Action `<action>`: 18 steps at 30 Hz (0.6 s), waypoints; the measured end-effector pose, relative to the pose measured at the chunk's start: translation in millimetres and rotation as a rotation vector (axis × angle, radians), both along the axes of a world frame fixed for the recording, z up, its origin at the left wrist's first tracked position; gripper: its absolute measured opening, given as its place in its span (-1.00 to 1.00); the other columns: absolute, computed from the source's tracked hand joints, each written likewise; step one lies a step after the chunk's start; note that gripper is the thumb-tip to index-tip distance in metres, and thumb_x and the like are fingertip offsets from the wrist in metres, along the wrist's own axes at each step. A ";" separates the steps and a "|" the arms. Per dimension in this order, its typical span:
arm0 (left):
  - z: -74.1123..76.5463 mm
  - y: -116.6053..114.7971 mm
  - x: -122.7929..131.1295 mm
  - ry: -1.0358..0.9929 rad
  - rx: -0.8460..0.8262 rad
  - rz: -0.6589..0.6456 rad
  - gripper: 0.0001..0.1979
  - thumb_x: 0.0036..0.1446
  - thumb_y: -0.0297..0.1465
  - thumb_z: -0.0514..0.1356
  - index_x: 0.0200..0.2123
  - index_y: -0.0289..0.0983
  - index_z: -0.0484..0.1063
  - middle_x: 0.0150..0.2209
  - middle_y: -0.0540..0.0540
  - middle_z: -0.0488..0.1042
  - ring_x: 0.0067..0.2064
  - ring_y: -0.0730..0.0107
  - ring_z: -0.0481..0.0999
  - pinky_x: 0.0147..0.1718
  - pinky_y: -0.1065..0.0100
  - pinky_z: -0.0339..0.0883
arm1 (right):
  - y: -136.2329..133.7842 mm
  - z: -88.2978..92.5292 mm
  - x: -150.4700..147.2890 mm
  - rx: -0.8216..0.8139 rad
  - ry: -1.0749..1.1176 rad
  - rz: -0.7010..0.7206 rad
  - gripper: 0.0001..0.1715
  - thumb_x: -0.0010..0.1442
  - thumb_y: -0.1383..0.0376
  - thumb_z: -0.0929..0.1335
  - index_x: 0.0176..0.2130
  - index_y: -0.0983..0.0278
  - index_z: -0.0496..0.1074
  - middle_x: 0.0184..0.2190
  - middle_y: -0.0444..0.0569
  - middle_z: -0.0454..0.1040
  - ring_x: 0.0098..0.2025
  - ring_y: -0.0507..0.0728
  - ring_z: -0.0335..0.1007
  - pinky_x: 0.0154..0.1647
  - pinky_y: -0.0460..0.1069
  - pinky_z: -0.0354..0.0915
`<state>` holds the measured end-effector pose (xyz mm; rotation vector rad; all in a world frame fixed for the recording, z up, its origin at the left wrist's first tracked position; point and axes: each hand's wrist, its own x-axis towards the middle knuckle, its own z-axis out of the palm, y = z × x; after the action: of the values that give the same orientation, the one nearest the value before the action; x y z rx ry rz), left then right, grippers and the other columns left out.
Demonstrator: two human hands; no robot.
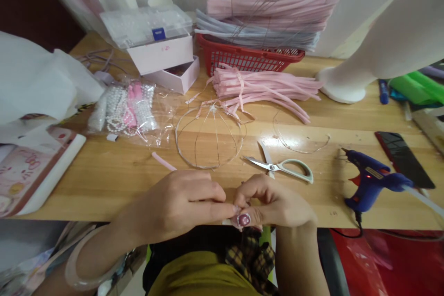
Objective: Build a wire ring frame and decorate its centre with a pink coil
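Observation:
My left hand (185, 203) and my right hand (277, 203) meet at the table's front edge, fingertips pinched together. Both are closed on something small and pale pink, mostly hidden by the fingers. A short pink strip (163, 162) shows beyond my left knuckles; whether it runs into the hand I cannot tell. Just past my hands lies a round wire frame (212, 165) with thin spokes meeting at its top. Scissors (272, 167) with pale green handles rest half spread beyond my right hand.
A blue hot glue gun (369, 178) with a lit red light stands at right, beside a phone (404, 157). Behind are a pink pipe-cleaner bundle (263, 85), a red basket (253, 58), bagged pearl beads (130, 106) and a white stand (342, 85). A loose wire (301, 150) curls nearby.

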<state>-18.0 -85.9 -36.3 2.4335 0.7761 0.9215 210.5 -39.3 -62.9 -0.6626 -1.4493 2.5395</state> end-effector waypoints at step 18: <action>-7.7 -13.7 19.2 -0.498 -0.593 0.378 -0.87 0.26 -0.47 0.24 -0.32 -0.22 0.60 -0.44 0.00 0.45 -0.42 0.52 0.43 -0.50 0.53 0.26 | -35.2 9.8 -13.9 0.681 -0.153 -0.634 -0.61 0.50 0.06 0.17 -0.23 0.20 0.40 -0.47 -0.21 0.34 -0.40 -0.03 0.27 -0.34 -0.11 0.20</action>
<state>1.2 -99.6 -44.0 1.4927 1.1336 1.1650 196.5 -74.6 -53.2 -0.9870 -1.6628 1.4353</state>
